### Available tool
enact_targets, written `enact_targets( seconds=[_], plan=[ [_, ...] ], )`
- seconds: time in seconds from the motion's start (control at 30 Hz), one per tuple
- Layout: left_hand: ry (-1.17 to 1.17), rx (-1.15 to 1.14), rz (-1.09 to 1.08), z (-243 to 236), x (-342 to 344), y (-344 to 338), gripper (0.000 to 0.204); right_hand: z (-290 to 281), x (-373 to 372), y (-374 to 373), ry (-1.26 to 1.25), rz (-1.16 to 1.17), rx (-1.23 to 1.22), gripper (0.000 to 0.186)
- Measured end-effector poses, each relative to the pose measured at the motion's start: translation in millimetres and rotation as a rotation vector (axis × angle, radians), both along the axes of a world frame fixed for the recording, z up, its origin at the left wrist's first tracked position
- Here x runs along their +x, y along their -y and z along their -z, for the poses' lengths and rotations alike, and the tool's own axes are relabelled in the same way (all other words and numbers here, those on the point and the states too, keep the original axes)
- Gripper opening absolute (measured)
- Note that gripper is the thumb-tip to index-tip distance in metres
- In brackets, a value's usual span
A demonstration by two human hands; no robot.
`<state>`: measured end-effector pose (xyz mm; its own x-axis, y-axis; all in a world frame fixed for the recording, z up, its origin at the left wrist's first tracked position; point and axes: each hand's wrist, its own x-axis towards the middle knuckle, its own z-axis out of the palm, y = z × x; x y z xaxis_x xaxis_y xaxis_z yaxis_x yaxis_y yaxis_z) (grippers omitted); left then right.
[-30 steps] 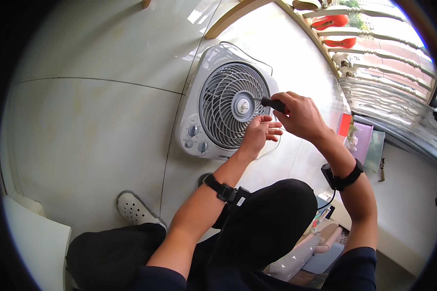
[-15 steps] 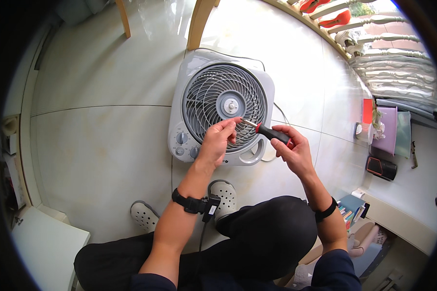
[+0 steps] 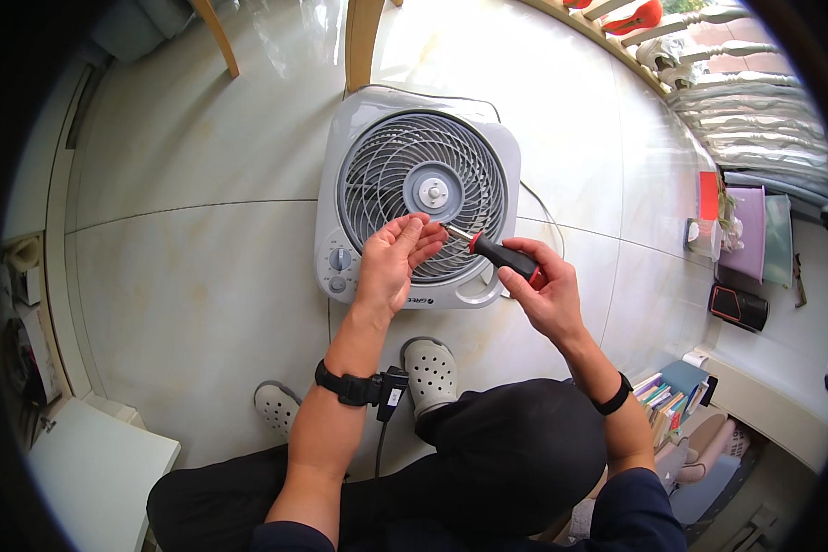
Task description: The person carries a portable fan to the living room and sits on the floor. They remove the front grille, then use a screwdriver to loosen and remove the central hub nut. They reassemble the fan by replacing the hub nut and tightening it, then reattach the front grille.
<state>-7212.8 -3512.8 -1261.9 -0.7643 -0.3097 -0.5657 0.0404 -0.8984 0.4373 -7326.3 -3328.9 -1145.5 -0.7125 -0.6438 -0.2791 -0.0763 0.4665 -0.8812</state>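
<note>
A grey box fan [image 3: 368, 152] lies on its back on the floor with its round spiral grille facing up. At the grille's middle sits a pale hub [image 3: 434, 192], and control knobs [image 3: 340, 258] are at the near left corner. My right hand [image 3: 554, 299] is wrapped round the black and red handle of a screwdriver [image 3: 504, 256], whose metal shaft points left. Close to the screwdriver's tip, over the near part of the grille, my left hand [image 3: 396, 258] has its thumb and forefinger pinched together. Whatever is between them is too small to make out.
A wooden furniture leg [image 3: 360, 46] stands against the fan's far edge. The fan's cord [image 3: 557, 225] curves over the tiles on the right. My clog-covered feet [image 3: 430, 370] are on the near side. Books [image 3: 664, 405] and a black and red box [image 3: 739, 307] are at the right.
My left hand has shifted slightly left and its lower fingers have spread. The screwdriver and my right hand have moved a little left, and the tip has come off the left fingertips.
</note>
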Motion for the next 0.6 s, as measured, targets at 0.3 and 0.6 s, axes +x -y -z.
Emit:
enact_targets(
  seconds=[0.3,0.6],
  plan=[
    [-0.129,0.188,-0.051,9.6,-2.6,-6.7,0.021,-2.0,0.3,-1.4,-0.103,-0.078,0.028,0.034],
    [-0.109,0.044,-0.172,3.8,-8.2,-24.6,0.023,1.3,5.3,1.3,0.441,0.235,-0.094,0.038]
  ],
)
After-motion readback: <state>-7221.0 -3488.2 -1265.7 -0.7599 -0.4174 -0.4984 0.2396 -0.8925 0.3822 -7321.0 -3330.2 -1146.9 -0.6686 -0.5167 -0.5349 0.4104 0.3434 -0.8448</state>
